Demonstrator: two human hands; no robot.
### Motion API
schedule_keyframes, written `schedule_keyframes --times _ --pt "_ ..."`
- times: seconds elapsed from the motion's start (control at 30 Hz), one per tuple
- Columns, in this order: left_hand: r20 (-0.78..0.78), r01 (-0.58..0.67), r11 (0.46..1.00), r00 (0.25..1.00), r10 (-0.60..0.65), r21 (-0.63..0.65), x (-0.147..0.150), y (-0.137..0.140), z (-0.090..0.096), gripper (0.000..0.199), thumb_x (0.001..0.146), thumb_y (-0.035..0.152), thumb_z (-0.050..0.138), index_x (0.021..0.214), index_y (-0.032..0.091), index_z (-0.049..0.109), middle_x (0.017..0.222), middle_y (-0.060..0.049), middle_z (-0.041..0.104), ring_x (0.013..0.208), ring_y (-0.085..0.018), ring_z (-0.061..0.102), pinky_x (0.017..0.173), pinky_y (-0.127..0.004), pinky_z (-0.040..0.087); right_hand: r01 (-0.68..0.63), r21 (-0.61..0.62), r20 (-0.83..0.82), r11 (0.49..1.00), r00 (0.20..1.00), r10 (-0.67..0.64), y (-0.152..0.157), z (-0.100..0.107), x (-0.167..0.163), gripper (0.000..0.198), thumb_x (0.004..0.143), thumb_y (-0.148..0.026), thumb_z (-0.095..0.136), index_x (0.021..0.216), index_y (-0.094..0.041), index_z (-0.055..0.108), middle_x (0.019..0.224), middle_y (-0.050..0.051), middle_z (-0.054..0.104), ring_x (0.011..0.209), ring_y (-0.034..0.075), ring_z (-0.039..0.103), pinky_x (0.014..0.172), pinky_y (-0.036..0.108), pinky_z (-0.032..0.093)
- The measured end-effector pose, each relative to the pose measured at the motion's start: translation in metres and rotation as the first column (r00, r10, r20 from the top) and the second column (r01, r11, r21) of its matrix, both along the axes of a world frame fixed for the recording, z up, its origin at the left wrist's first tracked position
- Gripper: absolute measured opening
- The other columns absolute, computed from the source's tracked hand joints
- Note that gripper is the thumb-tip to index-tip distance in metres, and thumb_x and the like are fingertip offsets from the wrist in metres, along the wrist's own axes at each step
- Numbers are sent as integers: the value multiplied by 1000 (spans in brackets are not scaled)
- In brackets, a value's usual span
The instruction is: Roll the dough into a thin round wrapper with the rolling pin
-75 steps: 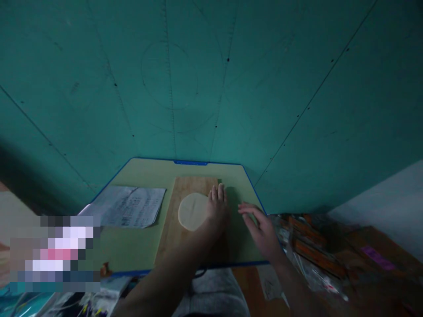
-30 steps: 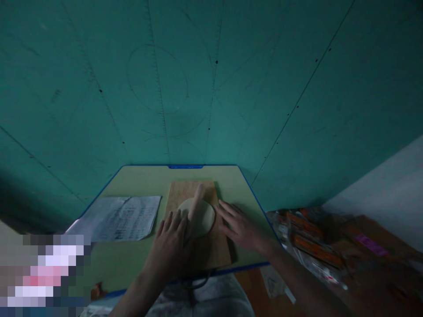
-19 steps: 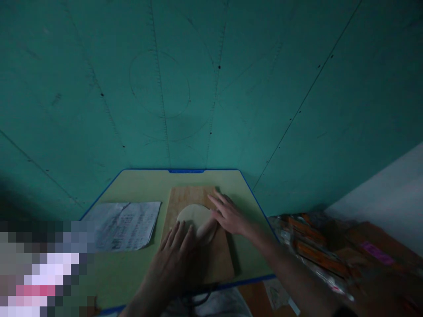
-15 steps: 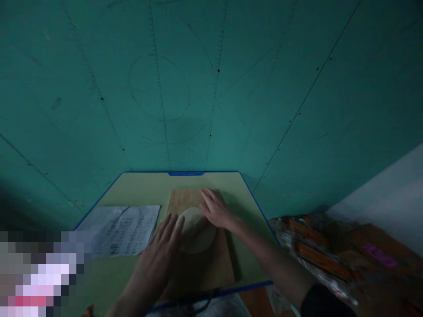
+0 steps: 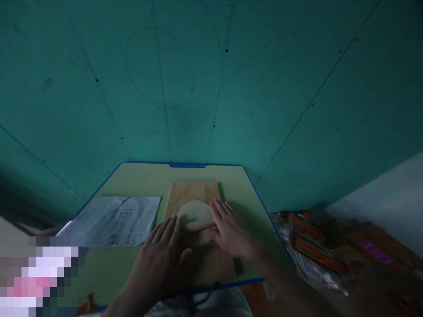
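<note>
A pale round of flattened dough (image 5: 194, 213) lies on a wooden board (image 5: 195, 188). A crease or a shadow runs across its lower middle; I cannot tell which. My left hand (image 5: 161, 246) is at the dough's left edge, palm down, with the fingers stretched forward and the thumb held apart. On the opposite side, my right hand (image 5: 231, 229) rests against the right edge, fingers extended and thumb near the crease. Both palms' undersides are hidden, so how firmly they touch the dough does not show.
The board sits on a pale folding table (image 5: 145, 178) with a blue rim, against a green wall (image 5: 185, 123). A printed sheet (image 5: 122, 220) lies on the left. Plastic-wrapped orange packages (image 5: 317, 253) and a cardboard box (image 5: 370, 240) are to the right.
My right hand has moved from the dough's upper right down to its right edge. The left hand's thumb now shows. The camera view has shifted slightly.
</note>
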State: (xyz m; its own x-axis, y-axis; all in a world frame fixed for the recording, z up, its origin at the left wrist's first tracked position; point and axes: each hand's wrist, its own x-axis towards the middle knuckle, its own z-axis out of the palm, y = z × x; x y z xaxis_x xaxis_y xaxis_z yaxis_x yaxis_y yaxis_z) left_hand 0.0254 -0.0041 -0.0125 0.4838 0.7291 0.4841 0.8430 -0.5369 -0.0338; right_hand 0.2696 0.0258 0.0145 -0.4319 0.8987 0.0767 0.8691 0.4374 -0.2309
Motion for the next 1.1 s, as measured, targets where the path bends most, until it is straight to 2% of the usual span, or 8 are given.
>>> schedule_keyframes --times 0.07,0.17,0.37,0.47,0.67,0.77,0.87,1.1 --pt "-23 43 997 999 -41 65 -1 -5 -2 65 96 48 44 146 7 42 144 -22 56 134 -34 53 105 -47 48 -29 43 -16 999 999 30 -24 -3 10 80 99 -56 46 157 -3 29 163 22 21 151 35 25 121 53 30" --pt "-48 31 999 998 -31 -9 -2 10 -1 60 97 45 42 144 8 45 147 -20 55 138 -32 49 110 -48 43 -59 47 -28 997 998 61 -23 -5 16 77 100 -54 46 157 -7 29 163 22 22 151 35 26 120 53 31" --pt "-62 -132 975 990 123 -177 10 83 23 45 102 45 37 123 16 65 131 -16 67 127 -31 59 106 -48 47 35 -71 -31 997 999 -37 60 2 6 70 103 -54 36 156 -9 33 164 23 19 152 37 20 120 58 25" --pt "-110 -190 962 979 171 -197 18 97 33 44 103 41 36 109 16 71 123 -16 71 124 -32 61 105 -47 47 83 -31 -38 996 996 -84 80 1 1 63 104 -49 37 155 -11 36 163 21 26 152 35 23 121 57 24" --pt "-88 -168 979 983 158 -115 13 39 19 54 101 49 35 127 10 62 136 -19 64 128 -35 57 108 -52 43 44 36 -47 998 998 -42 19 -5 4 63 104 -50 36 152 -9 42 156 21 41 143 34 42 114 51 40" --pt "-50 -39 999 998 37 -38 1 3 5 63 99 53 37 139 6 51 140 -22 60 130 -35 55 109 -52 43 -19 109 -37 994 999 23 -24 -7 10 72 100 -53 45 152 -4 39 158 24 37 145 36 38 118 54 35" --pt "-46 35 999 998 -34 13 -7 -3 -1 69 99 54 36 147 5 41 146 -22 54 136 -35 50 112 -51 41 -54 134 -56 990 997 61 -37 -9 13 74 99 -54 48 152 -3 39 159 24 34 147 35 35 121 53 31" --pt "-109 -195 968 978 178 -161 15 85 23 60 100 53 33 135 10 57 143 -23 57 136 -38 49 108 -54 41 155 72 -105 985 984 -147 54 -6 -4 66 104 -55 36 151 -9 43 159 21 37 150 32 30 122 51 24"
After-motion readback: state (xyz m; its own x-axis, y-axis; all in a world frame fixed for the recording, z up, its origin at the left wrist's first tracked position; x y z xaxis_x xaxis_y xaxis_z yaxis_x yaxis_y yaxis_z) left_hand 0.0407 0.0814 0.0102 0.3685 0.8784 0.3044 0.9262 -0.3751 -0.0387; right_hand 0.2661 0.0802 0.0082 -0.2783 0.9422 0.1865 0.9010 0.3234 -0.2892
